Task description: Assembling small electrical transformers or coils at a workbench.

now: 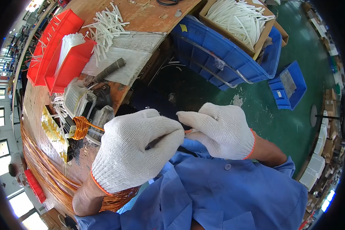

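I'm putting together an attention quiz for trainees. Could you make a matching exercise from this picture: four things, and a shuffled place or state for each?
Things
1. Left hand and right hand
2. Small wound coil
3. Open cardboard box
4. Small blue bin

Places or states
A. Filled with thin white strips
B. Standing alone on the green floor
C. Clad in white knitted gloves
D. On the workbench, orange, close to the left wrist's side

Right pairs: 1-C, 2-D, 3-A, 4-B
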`<state>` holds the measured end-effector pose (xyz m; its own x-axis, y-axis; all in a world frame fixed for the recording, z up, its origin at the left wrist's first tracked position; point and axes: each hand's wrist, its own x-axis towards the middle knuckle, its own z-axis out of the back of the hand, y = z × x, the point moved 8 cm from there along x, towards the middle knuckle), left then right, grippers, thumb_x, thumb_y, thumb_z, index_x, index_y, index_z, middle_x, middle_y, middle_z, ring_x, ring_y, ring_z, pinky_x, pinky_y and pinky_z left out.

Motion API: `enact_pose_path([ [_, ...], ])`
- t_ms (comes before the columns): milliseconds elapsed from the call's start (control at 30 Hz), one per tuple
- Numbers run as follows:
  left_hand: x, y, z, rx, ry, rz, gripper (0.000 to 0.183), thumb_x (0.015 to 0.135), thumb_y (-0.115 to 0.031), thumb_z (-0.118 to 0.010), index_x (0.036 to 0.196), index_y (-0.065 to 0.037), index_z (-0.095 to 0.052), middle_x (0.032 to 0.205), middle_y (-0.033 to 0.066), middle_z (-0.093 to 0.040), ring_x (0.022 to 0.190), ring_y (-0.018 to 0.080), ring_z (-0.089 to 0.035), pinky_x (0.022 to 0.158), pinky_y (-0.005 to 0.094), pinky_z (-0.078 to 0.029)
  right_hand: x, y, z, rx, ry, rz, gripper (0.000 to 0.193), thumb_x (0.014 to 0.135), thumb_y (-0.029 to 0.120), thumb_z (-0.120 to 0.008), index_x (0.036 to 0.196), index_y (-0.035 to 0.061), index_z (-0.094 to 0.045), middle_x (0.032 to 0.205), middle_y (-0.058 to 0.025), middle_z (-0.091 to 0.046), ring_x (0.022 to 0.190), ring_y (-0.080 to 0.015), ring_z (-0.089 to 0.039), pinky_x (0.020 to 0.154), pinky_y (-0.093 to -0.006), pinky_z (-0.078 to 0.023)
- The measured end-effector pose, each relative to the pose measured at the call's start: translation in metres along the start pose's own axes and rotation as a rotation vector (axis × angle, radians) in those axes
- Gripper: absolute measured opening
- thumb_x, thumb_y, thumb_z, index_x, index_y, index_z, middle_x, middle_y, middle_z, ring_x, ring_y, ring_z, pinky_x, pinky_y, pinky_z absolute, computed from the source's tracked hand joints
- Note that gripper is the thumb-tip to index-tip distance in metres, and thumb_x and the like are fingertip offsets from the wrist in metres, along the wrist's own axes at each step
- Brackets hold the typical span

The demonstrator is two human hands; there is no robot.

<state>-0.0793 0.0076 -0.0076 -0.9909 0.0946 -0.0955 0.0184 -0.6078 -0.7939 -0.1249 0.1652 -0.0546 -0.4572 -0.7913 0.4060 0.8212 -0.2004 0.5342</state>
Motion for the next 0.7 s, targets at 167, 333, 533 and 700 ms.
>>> enact_pose_path([
  [167,-0.001,0.0,0.0,0.002,-0.024,-0.023,0.012,0.094,-0.004,-0.081,0.103,0.001,-0.085,0.08,0.0077,-0.073,0.066,0.0121,-0.065,0.057,0.0289,-0.047,0.006,0.004,0.002,0.003,0.001,0.017,0.035,0.096,0.034,-0.082,0.125,0.0172,-0.072,0.083,-0.0026,-0.06,0.064,-0.0219,-0.067,0.052,-0.0372,-0.048],
  [333,0.0,-0.002,-0.002,0.079,-0.019,-0.074,0.011,0.092,-0.007,-0.084,0.101,0.001,-0.085,0.08,0.0116,-0.074,0.067,0.0194,-0.07,0.059,0.0321,-0.051,0.01,0.012,0.004,-0.104,0.114,0.02,0.038,0.098,0.035,-0.081,0.127,0.0121,-0.071,0.082,-0.0044,-0.06,0.065,-0.0216,-0.068,0.05,-0.0376,-0.05],
  [533,-0.005,0.006,-0.005,0.165,-0.019,-0.054,0.022,0.091,-0.013,-0.089,0.107,-0.001,-0.083,0.086,0.0148,-0.079,0.076,0.0234,-0.079,0.067,0.0366,-0.059,0.02,0.018,0.0,-0.166,0.185,0.109,0.039,0.101,0.035,-0.077,0.123,0.0031,-0.069,0.08,-0.0053,-0.059,0.064,-0.0213,-0.068,0.049,-0.0371,-0.051],
  [700,-0.01,0.011,0.001,0.118,-0.004,0.124,0.063,0.092,-0.013,-0.089,0.147,0.001,-0.063,0.078,0.0127,-0.078,0.071,0.0256,-0.08,0.07,0.0353,-0.061,0.029,0.023,-0.008,-0.191,0.327,0.151,0.026,0.102,0.029,-0.073,0.113,0.0063,-0.068,0.077,-0.0055,-0.059,0.062,-0.0228,-0.068,0.048,-0.0388,-0.051],
])
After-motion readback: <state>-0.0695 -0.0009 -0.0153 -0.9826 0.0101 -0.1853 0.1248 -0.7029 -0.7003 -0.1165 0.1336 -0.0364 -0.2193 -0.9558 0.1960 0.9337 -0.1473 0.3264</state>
